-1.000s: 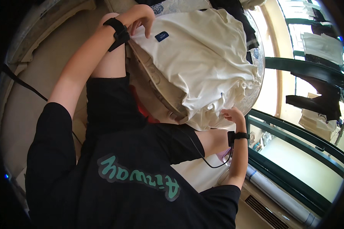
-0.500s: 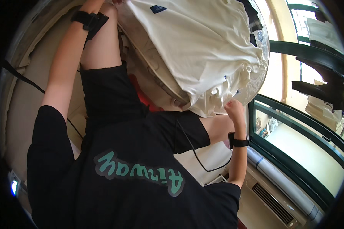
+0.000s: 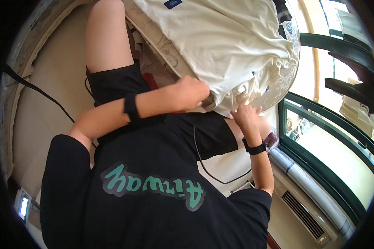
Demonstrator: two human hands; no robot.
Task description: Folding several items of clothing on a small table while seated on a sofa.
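Left hand (image 3: 190, 93) and right hand (image 3: 246, 118) curled by the shirt (image 3: 220, 45), can't tell if pinching; tugging could drag it off the counter (image 3: 281, 87) edge.

Apparently a room in a home, lit by daylight. A round counter (image 3: 273, 97) wears a pale, ornately patterned cover, with a cream-white fabric garment (image 3: 220, 41) spread over it. To the right is a window with a dark green frame (image 3: 311, 169), and dark cloth garments (image 3: 361, 92) hang against the brightness there. Below run a long silvery-grey roll (image 3: 311, 189) and a cream panel with a dark slatted vent (image 3: 303, 213)
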